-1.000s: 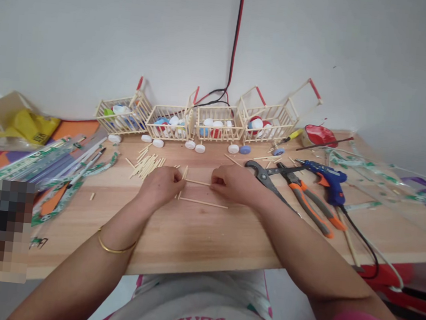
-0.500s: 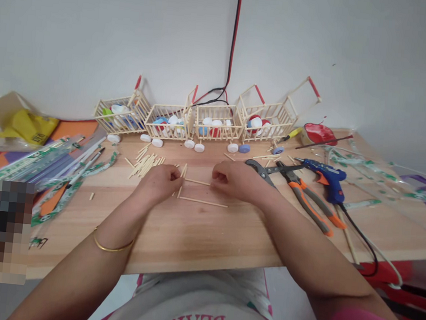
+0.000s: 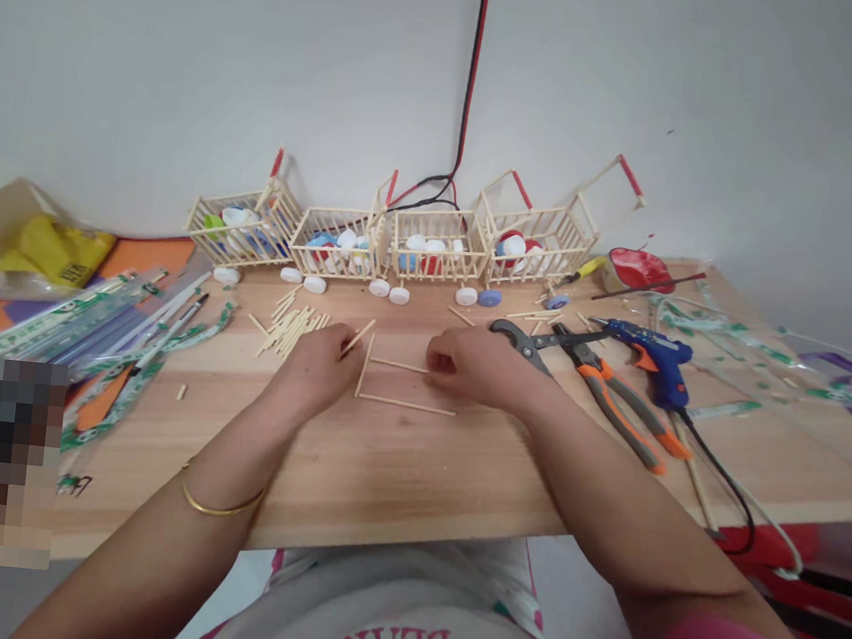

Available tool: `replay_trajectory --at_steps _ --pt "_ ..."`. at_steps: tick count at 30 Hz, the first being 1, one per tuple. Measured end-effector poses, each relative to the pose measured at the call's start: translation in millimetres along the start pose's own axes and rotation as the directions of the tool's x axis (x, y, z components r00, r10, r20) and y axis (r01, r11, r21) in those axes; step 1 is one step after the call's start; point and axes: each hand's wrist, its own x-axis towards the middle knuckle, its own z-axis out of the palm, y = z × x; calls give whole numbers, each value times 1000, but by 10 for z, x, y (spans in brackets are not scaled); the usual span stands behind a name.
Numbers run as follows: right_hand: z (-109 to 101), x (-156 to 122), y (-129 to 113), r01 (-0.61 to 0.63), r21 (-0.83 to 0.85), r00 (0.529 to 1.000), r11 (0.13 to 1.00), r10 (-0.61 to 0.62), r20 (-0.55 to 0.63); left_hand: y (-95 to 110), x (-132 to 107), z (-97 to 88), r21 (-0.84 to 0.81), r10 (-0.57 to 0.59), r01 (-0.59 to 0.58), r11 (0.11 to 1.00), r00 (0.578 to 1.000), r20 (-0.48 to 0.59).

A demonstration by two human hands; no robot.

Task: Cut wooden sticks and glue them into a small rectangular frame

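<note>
My left hand (image 3: 316, 364) pinches a short wooden stick (image 3: 360, 335), which tilts up to the right from the fingertips. Just right of it, an upright-running stick (image 3: 365, 366) lies on the table and meets a lower crosswise stick (image 3: 407, 404) at its near end. A second crosswise stick (image 3: 398, 364) runs from near the upright one to the fingers of my right hand (image 3: 467, 364). Those fingers are curled closed at its right end, and the fingertips are partly hidden. A pile of loose sticks (image 3: 293, 330) lies beyond my left hand.
Several small stick-built carts (image 3: 433, 245) with bottle-cap-like wheels line the wall. To the right lie orange-grey pliers (image 3: 624, 414) and a blue glue gun (image 3: 659, 357) with its cord. Plastic-wrapped sticks (image 3: 110, 314) and a yellow bag (image 3: 63, 254) sit on the left.
My left hand has drawn slightly left, away from the upright-running stick, and its held stick now tilts to the right. My right hand stays almost in place.
</note>
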Motion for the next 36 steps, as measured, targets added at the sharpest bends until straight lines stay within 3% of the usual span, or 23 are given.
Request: replay_trajectory --at_steps 10,23,36 --pt "44 34 34 18 -31 1000 999 -19 -14 16 13 35 101 -34 29 994 998 50" --pt "38 57 17 -55 -73 998 996 56 7 29 28 43 118 -38 31 993 998 57" --pt "67 63 70 -21 -67 1000 998 20 -11 54 24 28 101 -32 26 995 998 58"
